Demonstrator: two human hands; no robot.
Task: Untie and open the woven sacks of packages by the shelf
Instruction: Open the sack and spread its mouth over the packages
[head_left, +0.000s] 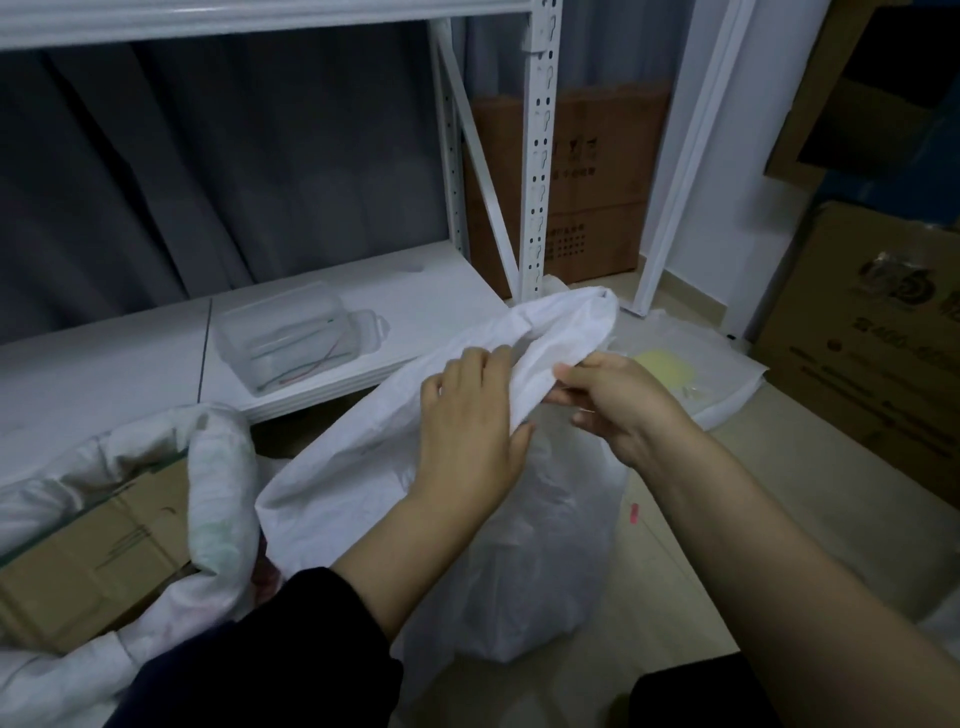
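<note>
On the tiled floor just in front of the white metal shelf (540, 156), a white woven sack (519, 545) stands upright between the person's forearms, its gathered neck twisted into a thick roll that rises up and to the right. Both arms reach forward from the bottom of the view, dark sleeves pushed back to the elbows. The left hand (470, 426) lies palm down over the roll, back of the hand toward the camera, fingers curled over the far side of the cloth and thumb tucked under its lower edge, so it grips the neck of the sack. The right hand (613, 397) comes in from the right with the wrist bent inward; its thumb and forefinger pinch the fabric of the roll just beside the left hand's fingertips, the other fingers curled beneath. To the left, a second white sack (218, 478) sits slumped open around a cardboard box (93, 551). A clear plastic container (291, 338) rests on the lowest shelf board, and brown cartons (872, 332) stand stacked at the right.
</note>
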